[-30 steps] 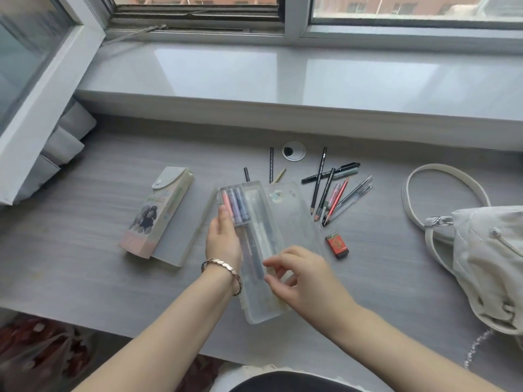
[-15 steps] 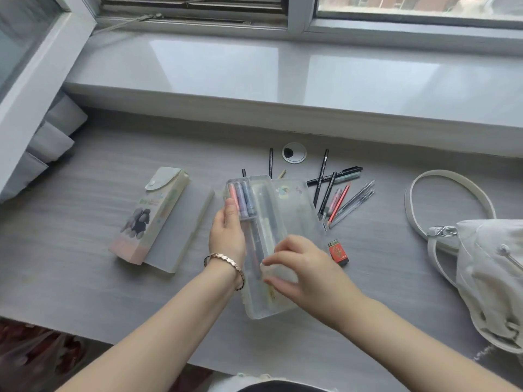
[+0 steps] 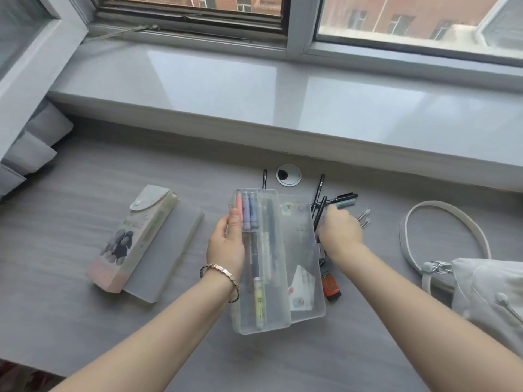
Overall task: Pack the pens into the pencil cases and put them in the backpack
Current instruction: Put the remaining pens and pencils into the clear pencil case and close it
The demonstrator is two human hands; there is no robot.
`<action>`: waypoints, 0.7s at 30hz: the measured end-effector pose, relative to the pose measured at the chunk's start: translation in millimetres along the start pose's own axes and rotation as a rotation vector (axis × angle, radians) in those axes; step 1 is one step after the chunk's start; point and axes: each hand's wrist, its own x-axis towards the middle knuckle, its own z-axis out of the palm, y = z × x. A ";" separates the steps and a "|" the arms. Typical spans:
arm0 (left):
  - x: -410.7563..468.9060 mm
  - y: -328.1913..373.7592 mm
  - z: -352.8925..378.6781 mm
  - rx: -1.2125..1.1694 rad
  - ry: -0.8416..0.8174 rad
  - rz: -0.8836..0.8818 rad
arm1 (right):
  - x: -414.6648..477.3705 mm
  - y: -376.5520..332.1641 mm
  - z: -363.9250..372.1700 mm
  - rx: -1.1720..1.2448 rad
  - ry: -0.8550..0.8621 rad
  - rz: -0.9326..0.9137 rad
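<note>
Now my right hand has left the case for the pens right of centre. Its fingers are blurred, so I cannot tell their grip. My left hand clamps the case's rim, and packing is unfinished.

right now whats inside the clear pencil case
Three pastel markers in the top compartment, dark pens alongside, a yellow highlighter near the bottom. The left hand hides part of the case.

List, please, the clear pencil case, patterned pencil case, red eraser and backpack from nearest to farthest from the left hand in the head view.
1. clear pencil case: held by the left hand at its left edge.
2. patterned pencil case: on the desk to the hand's left.
3. red eraser: to the right, beyond the clear case.
4. backpack: far right.
</note>
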 end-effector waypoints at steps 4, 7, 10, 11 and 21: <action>6.4 -2.8 -2.9 -0.017 0.027 -0.010 | 7.2 2.1 0.9 0.122 0.007 0.042; 11.2 -2.1 -5.2 -0.033 0.034 -0.021 | 22.8 13.5 -6.3 0.135 0.066 -0.067; 12.8 -1.1 -7.2 -0.013 0.024 -0.010 | 35.6 27.2 -13.2 -0.026 0.081 -0.139; 12.8 -0.7 -8.8 -0.013 0.017 -0.011 | 37.3 30.5 -13.4 -0.148 0.050 -0.181; -0.7 -4.9 -20.6 -0.018 0.009 -0.043 | -3.6 22.6 -44.0 0.228 0.237 -0.337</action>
